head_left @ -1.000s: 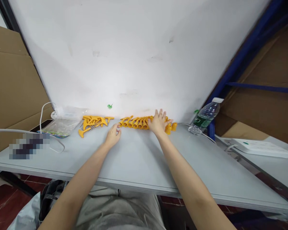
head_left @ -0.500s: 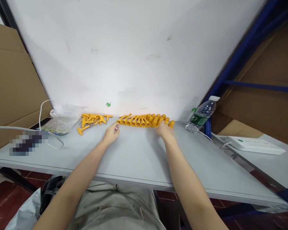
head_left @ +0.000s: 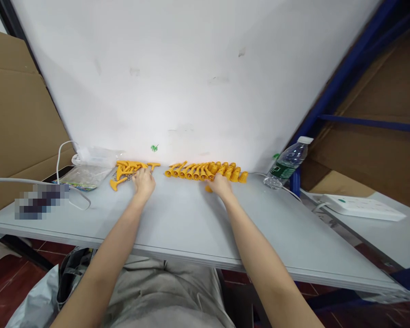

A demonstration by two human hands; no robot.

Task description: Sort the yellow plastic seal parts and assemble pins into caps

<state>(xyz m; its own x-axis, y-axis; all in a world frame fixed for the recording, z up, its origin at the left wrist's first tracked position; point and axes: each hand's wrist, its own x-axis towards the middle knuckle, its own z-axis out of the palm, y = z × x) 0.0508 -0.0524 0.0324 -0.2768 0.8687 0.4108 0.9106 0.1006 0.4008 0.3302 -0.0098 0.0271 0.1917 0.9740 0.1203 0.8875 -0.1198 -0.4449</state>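
Note:
My left hand (head_left: 144, 183) is over the right side of a pile of yellow T-shaped pieces with small metal chains (head_left: 125, 169). Its fingers curl down among them, and what they grip is hidden. In my right hand (head_left: 222, 185) is a yellow cup-shaped piece (head_left: 208, 188), held low in front of the row. Behind that hand stand several yellow cup-shaped pieces (head_left: 242, 176). To their left lies a row of yellow horn-shaped pieces (head_left: 182, 173), their round open ends facing me.
A clear bottle (head_left: 287, 164) leans at the right end of the table (head_left: 191, 218), near a white power strip (head_left: 364, 207). Plastic bags (head_left: 89, 175), a white cable (head_left: 84, 207) and a blurred dark object (head_left: 41, 202) lie left. A white panel (head_left: 191, 82) rises behind.
My left hand has moved left from the row's end to the T-shaped pieces. My right hand has come left and nearer, bringing a cup-shaped piece out from the group.

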